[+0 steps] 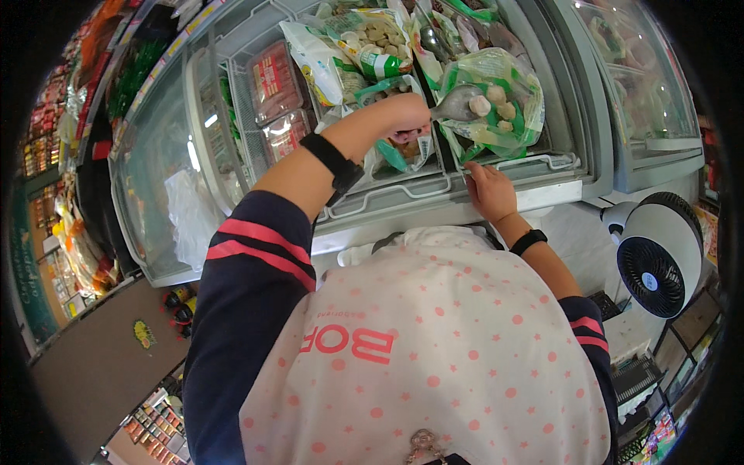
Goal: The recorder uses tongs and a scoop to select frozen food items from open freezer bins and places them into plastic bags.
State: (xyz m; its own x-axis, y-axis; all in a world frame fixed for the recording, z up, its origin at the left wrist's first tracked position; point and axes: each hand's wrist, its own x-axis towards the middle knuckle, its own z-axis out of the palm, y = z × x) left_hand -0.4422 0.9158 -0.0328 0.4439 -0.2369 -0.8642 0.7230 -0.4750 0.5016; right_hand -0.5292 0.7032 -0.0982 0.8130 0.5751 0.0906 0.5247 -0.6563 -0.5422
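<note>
My left hand (414,131) is closed around the handle of a metal scoop (458,103). A pale, frozen-looking ball (479,106) lies at the scoop's tip, over an open green-and-clear plastic bag (526,125) in the chest freezer. More pale balls (504,109) sit in that bag. My right hand (491,189) is at the freezer's near edge, its fingertips by the lower edge of the bag and the wire basket rim (523,163); whether they pinch anything is unclear. Black bands circle both wrists.
Left of the scoop, the freezer holds an open bag of dumpling-like pieces (381,38) and packed red meat trays (276,81). A second metal scoop (433,40) lies farther back. A sliding glass lid (157,157) bears a white plastic bag (195,215). A fan (660,256) stands at right.
</note>
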